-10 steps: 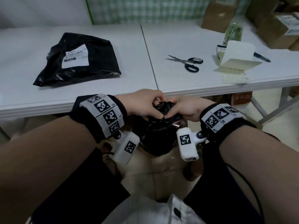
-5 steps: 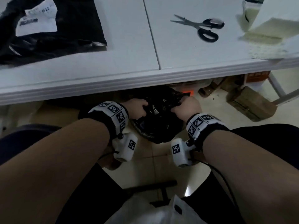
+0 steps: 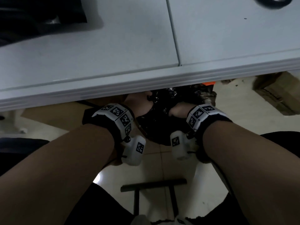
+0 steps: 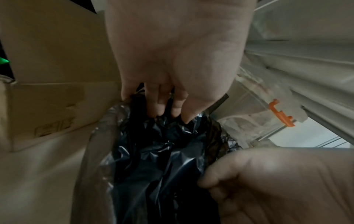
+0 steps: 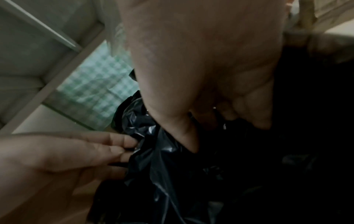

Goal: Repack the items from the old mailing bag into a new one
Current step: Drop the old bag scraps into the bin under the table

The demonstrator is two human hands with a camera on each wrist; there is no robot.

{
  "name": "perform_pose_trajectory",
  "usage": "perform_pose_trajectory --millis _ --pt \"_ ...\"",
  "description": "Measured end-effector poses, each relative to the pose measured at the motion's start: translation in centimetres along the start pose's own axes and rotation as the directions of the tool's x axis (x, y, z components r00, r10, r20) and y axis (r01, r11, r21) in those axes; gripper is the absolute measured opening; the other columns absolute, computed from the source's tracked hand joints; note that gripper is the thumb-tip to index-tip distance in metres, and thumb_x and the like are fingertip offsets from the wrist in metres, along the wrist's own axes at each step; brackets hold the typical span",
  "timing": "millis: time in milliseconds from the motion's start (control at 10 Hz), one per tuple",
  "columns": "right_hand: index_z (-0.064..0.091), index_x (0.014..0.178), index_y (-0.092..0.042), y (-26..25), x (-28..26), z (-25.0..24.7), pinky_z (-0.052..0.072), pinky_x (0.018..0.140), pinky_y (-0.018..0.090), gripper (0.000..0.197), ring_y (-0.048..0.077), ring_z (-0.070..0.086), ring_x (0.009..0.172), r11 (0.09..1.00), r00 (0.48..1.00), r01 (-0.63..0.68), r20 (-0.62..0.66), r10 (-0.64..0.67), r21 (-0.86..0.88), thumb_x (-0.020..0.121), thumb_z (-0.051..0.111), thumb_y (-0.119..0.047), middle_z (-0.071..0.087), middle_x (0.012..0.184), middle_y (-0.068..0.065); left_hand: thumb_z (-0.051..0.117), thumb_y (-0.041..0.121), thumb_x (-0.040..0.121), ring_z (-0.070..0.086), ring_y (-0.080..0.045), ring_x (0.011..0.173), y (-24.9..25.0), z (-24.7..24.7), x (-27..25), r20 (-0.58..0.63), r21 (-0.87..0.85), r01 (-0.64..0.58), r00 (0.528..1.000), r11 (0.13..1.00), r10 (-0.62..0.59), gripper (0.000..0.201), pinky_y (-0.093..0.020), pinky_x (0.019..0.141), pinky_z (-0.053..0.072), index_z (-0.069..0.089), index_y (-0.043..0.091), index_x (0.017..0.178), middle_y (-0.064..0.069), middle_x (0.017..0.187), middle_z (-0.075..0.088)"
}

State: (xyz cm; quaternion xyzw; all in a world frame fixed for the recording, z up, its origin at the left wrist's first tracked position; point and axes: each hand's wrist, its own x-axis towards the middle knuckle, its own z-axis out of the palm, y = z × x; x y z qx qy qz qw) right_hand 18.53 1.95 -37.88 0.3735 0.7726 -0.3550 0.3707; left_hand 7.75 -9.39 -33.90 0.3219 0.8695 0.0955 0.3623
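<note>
A crumpled black plastic bag (image 3: 159, 127) hangs just below the table's front edge, over the floor. My left hand (image 3: 140, 102) grips its upper left side and my right hand (image 3: 177, 109) its upper right side. In the left wrist view, my left hand's fingers (image 4: 164, 109) are curled into the black plastic (image 4: 162, 159), which has a greyish film edge around it. The right wrist view has my right hand (image 5: 203, 121) dug into the dark folds (image 5: 162, 166). What the bag holds is hidden. Another black mailing bag (image 3: 40, 13) lies on the table at the far left.
The white table (image 3: 129, 54) spans the upper part of the head view, with a scissors handle (image 3: 272, 2) at its far right. Below it are a cardboard box (image 4: 47, 106), clear plastic with an orange clip (image 4: 279, 115), and a brown block (image 3: 279, 93) on the floor.
Both hands have lowered the black bag from the table's edge to below it and pushed forward under it. My head has tilted down, so the table fills more of the view.
</note>
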Motion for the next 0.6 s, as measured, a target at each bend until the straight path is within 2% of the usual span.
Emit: perform_pose_trajectory --millis 100,200,300,500,600 --pt "0.047 0.135 -0.001 -0.2 0.9 0.2 0.032 0.106 0.033 0.041 0.031 0.040 0.133 1.000 0.998 0.015 0.066 -0.016 0.011 0.097 0.041 -0.016 0.044 0.142 0.018 0.043 0.021 0.095 0.050 -0.021 0.117 -0.2 0.2 0.7 0.016 -0.003 0.011 1.000 1.000 -0.011 0.019 -0.020 0.090 0.033 0.051 0.023 0.113 -0.007 0.129 0.056" --pt "0.047 0.135 -0.002 0.0 1.6 0.5 0.031 0.108 0.037 0.041 0.032 0.040 0.133 1.000 0.998 -0.001 0.058 0.002 -0.012 0.098 0.037 -0.017 0.044 0.142 0.018 0.045 0.024 0.095 0.045 -0.020 0.124 -0.7 0.2 1.0 0.074 -0.006 0.025 0.997 1.000 -0.024 0.037 -0.025 0.106 0.032 0.047 0.017 0.131 -0.005 0.136 0.051" --pt "0.047 0.134 0.000 0.1 0.6 -0.3 0.034 0.106 0.037 0.040 0.033 0.041 0.131 0.999 0.999 -0.028 -0.028 0.029 0.028 0.098 0.036 -0.014 0.046 0.141 0.019 0.049 0.028 0.094 0.040 -0.018 0.130 -0.7 0.0 0.8 0.099 -0.019 0.024 0.995 1.000 -0.022 0.046 -0.024 0.108 0.027 0.041 0.019 0.138 -0.002 0.141 0.045" --pt "0.052 0.131 -0.002 1.2 -2.1 -2.2 0.041 0.097 0.030 0.040 0.030 0.048 0.127 0.991 0.959 -0.069 -0.265 0.099 0.118 0.093 0.046 -0.016 0.051 0.136 0.016 0.053 0.034 0.092 0.041 -0.021 0.131 0.1 -1.1 -0.8 0.127 -0.037 0.029 0.992 0.999 -0.024 0.050 -0.031 0.109 0.032 0.042 0.018 0.139 -0.005 0.143 0.043" --pt "0.056 0.128 -0.004 0.7 -3.7 -2.9 0.043 0.096 0.031 0.041 0.030 0.051 0.123 0.990 0.957 -0.018 -0.284 0.057 0.139 0.090 0.051 -0.019 0.055 0.133 0.015 0.053 0.032 0.092 0.043 -0.021 0.128 0.8 -2.2 -2.6 0.131 -0.022 -0.015 0.991 1.000 0.018 0.046 -0.026 0.103 0.033 0.047 0.016 0.134 -0.006 0.139 0.046"
